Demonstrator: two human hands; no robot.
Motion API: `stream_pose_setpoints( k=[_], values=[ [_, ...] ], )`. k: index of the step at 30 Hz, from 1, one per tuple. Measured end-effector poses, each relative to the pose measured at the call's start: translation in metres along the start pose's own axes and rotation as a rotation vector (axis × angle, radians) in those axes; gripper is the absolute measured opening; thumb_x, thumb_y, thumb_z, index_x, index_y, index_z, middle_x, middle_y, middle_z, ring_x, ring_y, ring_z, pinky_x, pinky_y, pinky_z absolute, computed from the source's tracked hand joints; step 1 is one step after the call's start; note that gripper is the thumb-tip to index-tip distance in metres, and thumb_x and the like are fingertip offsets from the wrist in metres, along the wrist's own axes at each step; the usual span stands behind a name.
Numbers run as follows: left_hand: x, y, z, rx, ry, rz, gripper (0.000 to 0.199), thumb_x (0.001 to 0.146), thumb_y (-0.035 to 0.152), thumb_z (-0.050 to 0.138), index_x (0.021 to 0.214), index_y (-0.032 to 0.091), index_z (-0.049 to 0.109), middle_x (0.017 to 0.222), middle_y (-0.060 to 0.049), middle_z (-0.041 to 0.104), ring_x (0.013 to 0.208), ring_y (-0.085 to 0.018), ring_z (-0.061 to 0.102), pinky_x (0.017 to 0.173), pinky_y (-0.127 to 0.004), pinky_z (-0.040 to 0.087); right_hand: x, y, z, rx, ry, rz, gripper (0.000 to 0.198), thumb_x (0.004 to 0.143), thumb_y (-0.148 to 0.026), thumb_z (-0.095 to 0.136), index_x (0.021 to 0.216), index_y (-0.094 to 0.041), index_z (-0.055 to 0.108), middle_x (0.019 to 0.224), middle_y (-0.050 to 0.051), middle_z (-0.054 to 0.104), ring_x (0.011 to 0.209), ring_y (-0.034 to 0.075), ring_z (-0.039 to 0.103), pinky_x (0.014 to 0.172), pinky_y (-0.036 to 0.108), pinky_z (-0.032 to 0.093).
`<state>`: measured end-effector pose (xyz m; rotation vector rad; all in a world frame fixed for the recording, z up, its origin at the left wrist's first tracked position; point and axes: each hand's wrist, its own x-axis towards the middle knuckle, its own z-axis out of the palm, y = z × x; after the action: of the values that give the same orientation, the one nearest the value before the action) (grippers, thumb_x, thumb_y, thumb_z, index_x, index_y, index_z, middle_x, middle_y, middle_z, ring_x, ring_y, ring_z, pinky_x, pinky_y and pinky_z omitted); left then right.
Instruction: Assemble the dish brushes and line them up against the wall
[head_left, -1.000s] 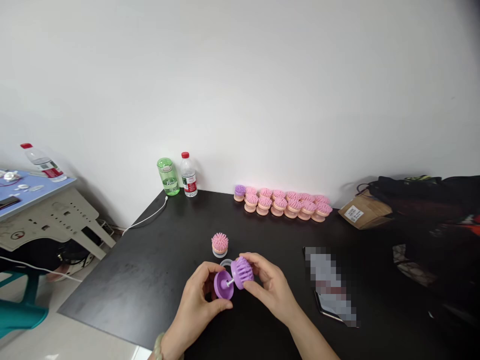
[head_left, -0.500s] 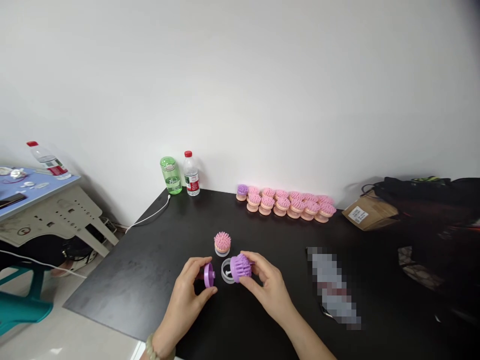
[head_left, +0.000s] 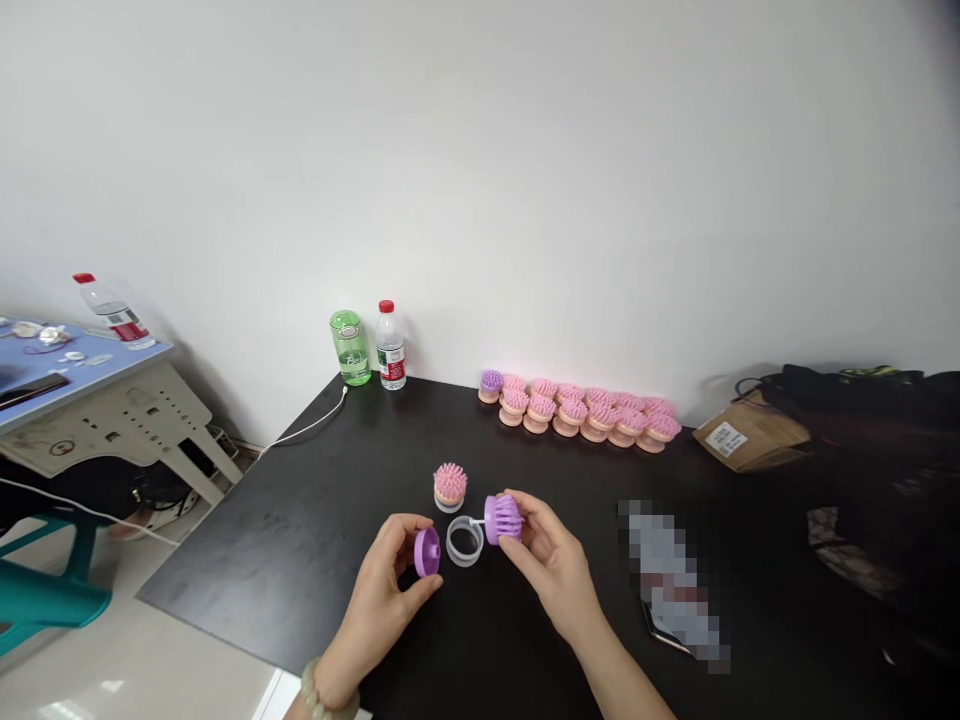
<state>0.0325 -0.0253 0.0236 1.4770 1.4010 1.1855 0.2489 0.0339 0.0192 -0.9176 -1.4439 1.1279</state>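
My left hand (head_left: 395, 575) pinches a round purple cap (head_left: 427, 552) with a small stub at its centre, facing right. In my right hand (head_left: 546, 550) is a purple bristled brush head (head_left: 502, 520), tipped sideways with a thin white stem sticking out to the left. Between the hands a translucent ring (head_left: 464, 543) lies on the black table (head_left: 315, 530). Just behind the ring stands a pink scalp brush (head_left: 450, 484) with its bristles up.
Two rows of pink brushes (head_left: 597, 412) line the wall, with one purple brush (head_left: 490, 384) at their left end. A green bottle (head_left: 350, 350) and a water bottle (head_left: 391, 347) stand at the back left. At the right are a cardboard box (head_left: 750, 432) and a blurred-out object (head_left: 673, 580).
My right hand has moved the brush head up and right, away from the ring, so its white stem shows fully. The purple cap in my left hand has turned slightly toward me.
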Motion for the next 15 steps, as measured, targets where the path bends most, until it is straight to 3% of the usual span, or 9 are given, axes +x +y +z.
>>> stream_pose_setpoints(
  k=[9, 15],
  values=[
    [-0.001, -0.009, -0.005, 0.108, -0.025, 0.009, 0.043, 0.078, 0.012, 0.067, 0.118, 0.028, 0.058, 0.112, -0.004, 0.059, 0.1, -0.021, 0.061, 0.085, -0.035, 0.054, -0.002, 0.006, 0.006, -0.388, -0.014, -0.152, 0.043, 0.084, -0.026, 0.066, 0.126, -0.023, 0.06, 0.12, 0.01, 0.068, 0.108, 0.027, 0.068, 0.09, 0.04, 0.059],
    [0.002, -0.002, -0.004, 0.177, 0.01, 0.031, 0.038, 0.078, 0.014, 0.069, 0.113, 0.026, 0.061, 0.107, -0.004, 0.06, 0.091, -0.021, 0.06, 0.079, -0.034, 0.052, 0.001, 0.0, 0.018, -0.544, -0.14, -0.258, 0.05, 0.083, -0.012, 0.059, 0.132, -0.025, 0.055, 0.121, 0.009, 0.067, 0.113, 0.028, 0.063, 0.097, 0.046, 0.055]
  ],
)
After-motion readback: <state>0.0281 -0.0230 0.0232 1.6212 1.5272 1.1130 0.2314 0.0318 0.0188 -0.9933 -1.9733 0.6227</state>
